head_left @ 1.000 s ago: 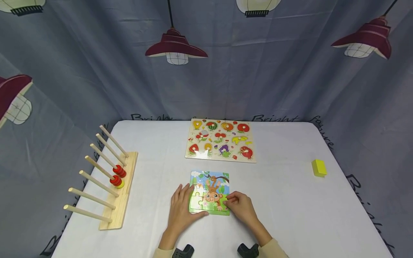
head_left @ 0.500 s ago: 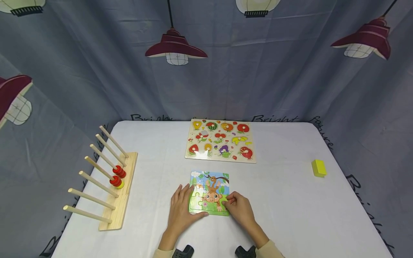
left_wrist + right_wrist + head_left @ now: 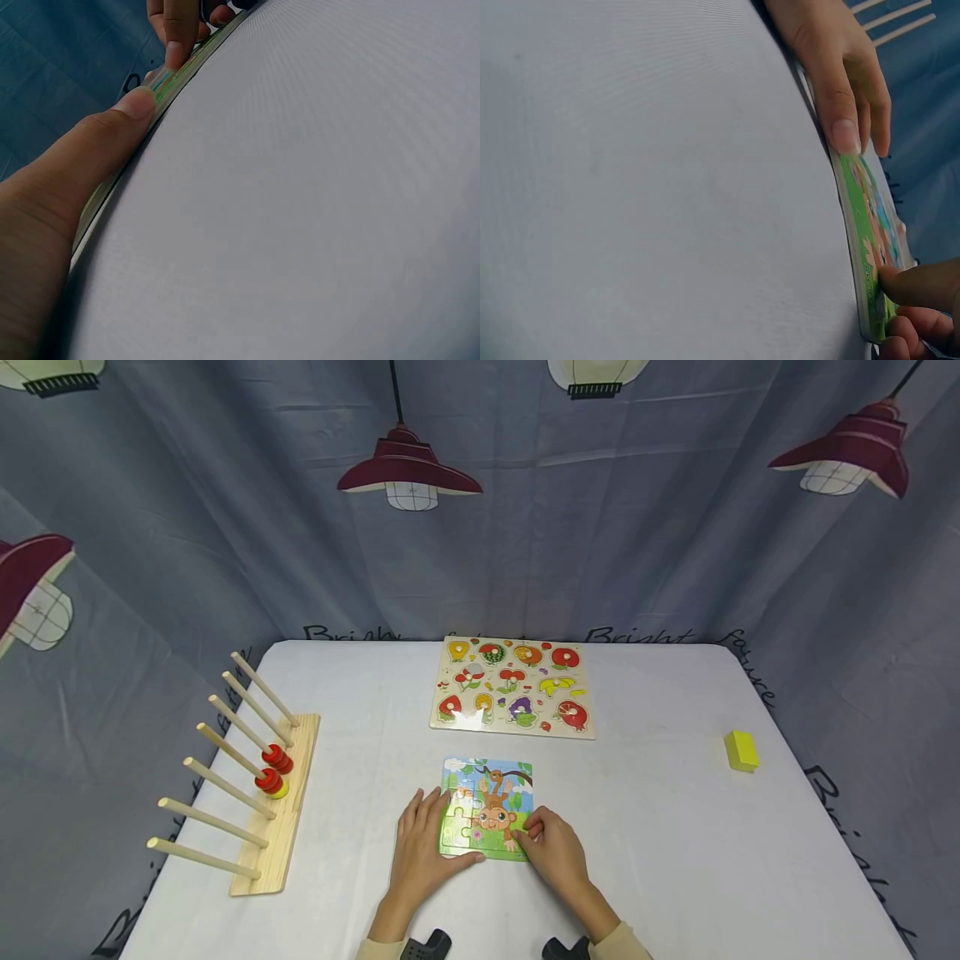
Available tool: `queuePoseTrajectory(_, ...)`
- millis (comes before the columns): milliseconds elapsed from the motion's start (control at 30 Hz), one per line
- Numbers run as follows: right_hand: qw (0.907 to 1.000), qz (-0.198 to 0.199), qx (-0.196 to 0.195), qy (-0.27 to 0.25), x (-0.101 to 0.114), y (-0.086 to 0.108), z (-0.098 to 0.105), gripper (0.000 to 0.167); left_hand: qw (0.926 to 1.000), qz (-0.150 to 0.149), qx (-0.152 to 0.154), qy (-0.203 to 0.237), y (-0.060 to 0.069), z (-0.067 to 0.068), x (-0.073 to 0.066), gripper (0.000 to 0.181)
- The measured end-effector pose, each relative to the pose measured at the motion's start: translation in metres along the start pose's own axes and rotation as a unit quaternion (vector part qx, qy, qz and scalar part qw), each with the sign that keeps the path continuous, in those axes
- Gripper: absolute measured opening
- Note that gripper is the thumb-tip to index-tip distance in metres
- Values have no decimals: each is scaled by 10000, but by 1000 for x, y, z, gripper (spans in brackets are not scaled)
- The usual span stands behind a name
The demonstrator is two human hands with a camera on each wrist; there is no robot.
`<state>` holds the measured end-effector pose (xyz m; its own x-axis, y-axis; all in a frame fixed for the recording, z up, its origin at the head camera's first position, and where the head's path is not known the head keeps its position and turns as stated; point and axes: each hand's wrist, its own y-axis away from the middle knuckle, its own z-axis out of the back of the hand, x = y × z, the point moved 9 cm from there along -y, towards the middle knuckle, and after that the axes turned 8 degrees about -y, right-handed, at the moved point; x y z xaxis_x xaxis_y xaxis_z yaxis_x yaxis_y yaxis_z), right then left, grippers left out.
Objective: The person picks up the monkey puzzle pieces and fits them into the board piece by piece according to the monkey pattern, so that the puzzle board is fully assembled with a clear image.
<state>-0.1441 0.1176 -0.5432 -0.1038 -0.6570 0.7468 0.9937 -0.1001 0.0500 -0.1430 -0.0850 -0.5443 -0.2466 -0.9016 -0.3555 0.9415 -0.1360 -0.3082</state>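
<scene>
A jigsaw puzzle (image 3: 480, 810) with a monkey picture lies flat in its tray near the table's front. At its left side rests my left hand (image 3: 422, 847), fingers fairly straight along the edge and thumb on the bottom border. The left wrist view shows that thumb (image 3: 135, 105) on the rim. My right hand (image 3: 558, 853) is at the puzzle's lower right corner, thumb and curled forefinger pinching at a corner piece that they mostly cover. In the right wrist view its thumb (image 3: 904, 281) lies on the picture, other fingers bent at the edge.
A wooden fruit puzzle board (image 3: 513, 687) lies behind the jigsaw. On the left stands a peg rack (image 3: 281, 827) with upright wooden rods and a few red and yellow rings (image 3: 272, 781). A yellow block (image 3: 742, 752) sits far right on the white table (image 3: 660, 843).
My right hand has shifted slightly left and toward the front at the puzzle's corner, its thumb further over the picture. The left hand has stayed in place.
</scene>
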Motion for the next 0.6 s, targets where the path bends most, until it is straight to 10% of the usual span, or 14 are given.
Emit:
queuePoseTrajectory(367, 9973, 533, -302, 395, 9, 10, -2, 11, 9999, 60, 97, 33, 1, -1, 1, 104)
queuePoseTrajectory(600, 9820, 1537, -496, 978, 24, 27, -1, 8, 10000, -18, 0, -39, 0, -1, 0, 104)
